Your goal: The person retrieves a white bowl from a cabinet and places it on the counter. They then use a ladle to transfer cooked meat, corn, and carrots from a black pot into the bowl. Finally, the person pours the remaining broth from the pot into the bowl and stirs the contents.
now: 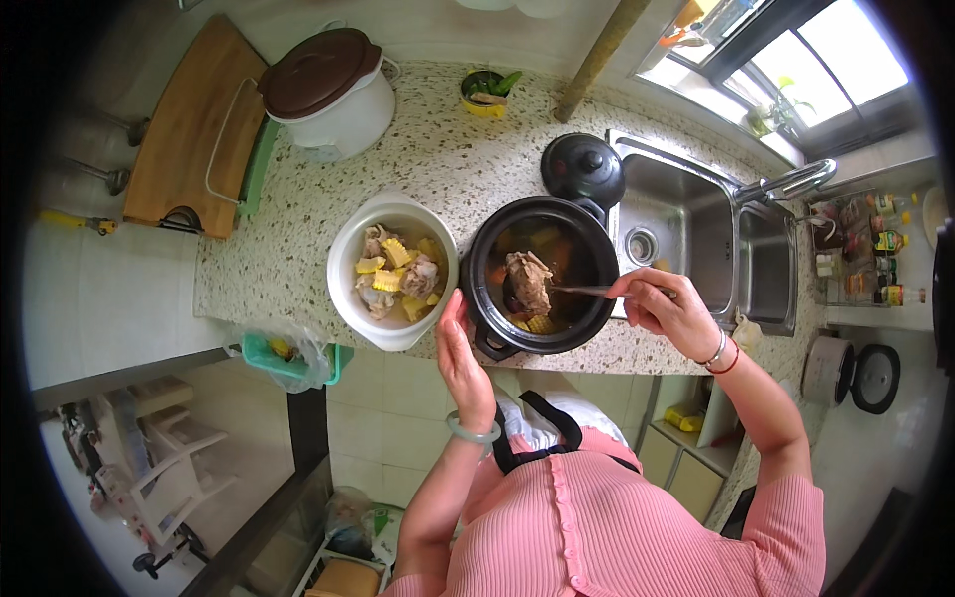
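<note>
Right hand (pixel 668 308) pinched shut on ladle (pixel 582 291) handle, just right of black pot (pixel 542 275). Ladle long axis roughly horizontal, handle toward sink (pixel 696 229), bowl end pointing left into pot, carrying chunk of meat (pixel 528 282) over dark broth with corn and carrot pieces. Left hand (pixel 460 353) flat, fingers together and straight, resting against pot's left rim, between pot and white bowl (pixel 390 269). White bowl touching pot's left side, holding corn pieces and meat. Black lid (pixel 583 169) lying on counter (pixel 298 239) just behind pot, at sink edge. Rack (pixel 860 249) far right of sink: small jars and bottles, red, yellow and green labels, upright; print too small to tell. White cooker with brown lid (pixel 333 90) back left, wooden board (pixel 194 124) beside it. Green basket with plastic bag (pixel 288 353) hanging at counter's front edge.
</note>
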Tool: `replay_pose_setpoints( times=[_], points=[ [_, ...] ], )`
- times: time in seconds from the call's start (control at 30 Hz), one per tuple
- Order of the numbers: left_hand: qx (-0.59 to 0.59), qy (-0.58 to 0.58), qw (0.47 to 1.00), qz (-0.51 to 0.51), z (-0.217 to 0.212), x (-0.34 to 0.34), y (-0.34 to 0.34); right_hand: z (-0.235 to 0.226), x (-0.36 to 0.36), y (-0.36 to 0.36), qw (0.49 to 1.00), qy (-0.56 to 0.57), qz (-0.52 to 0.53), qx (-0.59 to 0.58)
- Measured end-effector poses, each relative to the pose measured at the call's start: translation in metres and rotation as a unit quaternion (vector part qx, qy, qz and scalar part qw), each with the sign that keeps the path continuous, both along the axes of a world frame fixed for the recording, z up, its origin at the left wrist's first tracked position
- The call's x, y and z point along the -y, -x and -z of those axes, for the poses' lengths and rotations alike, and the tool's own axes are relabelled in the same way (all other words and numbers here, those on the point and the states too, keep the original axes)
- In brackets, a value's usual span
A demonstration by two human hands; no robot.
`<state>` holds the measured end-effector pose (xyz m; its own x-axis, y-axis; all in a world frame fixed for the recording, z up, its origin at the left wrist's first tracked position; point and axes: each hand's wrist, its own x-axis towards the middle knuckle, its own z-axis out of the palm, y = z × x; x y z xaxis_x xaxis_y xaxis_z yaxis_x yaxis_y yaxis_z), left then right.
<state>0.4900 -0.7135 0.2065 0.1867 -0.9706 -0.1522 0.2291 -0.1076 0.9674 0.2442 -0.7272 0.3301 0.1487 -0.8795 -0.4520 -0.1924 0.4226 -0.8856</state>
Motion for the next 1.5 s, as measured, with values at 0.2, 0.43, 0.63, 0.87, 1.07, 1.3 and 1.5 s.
replay_pose_setpoints(
  times=[0.2,0.43,0.63,0.87,1.07,1.3,1.5],
  points=[
    [-0.024,0.025,0.999,0.013,0.001,0.002,0.0,-0.017,0.001,0.001,1.0,0.003,0.01,-0.015],
    [-0.07,0.042,0.997,-0.003,-0.011,0.013,-0.005,-0.073,0.029,-0.01,0.999,0.031,-0.017,-0.01],
    [-0.057,0.044,0.996,-0.057,-0.007,0.015,-0.032,-0.087,0.075,-0.051,0.995,0.062,-0.081,-0.005],
    [-0.041,0.006,0.991,-0.125,0.002,0.007,-0.065,-0.032,0.126,-0.12,0.982,0.062,-0.167,-0.056],
    [-0.034,-0.023,0.988,-0.147,0.005,0.002,-0.078,0.018,0.132,-0.167,0.926,0.236,-0.234,-0.181],
    [-0.047,-0.024,0.988,-0.142,0.012,0.005,-0.081,0.031,0.099,-0.187,0.75,0.428,-0.39,-0.319],
    [-0.055,-0.021,0.989,-0.133,0.016,0.007,-0.081,0.033,0.089,-0.177,0.679,0.495,-0.399,-0.367]
  ],
)
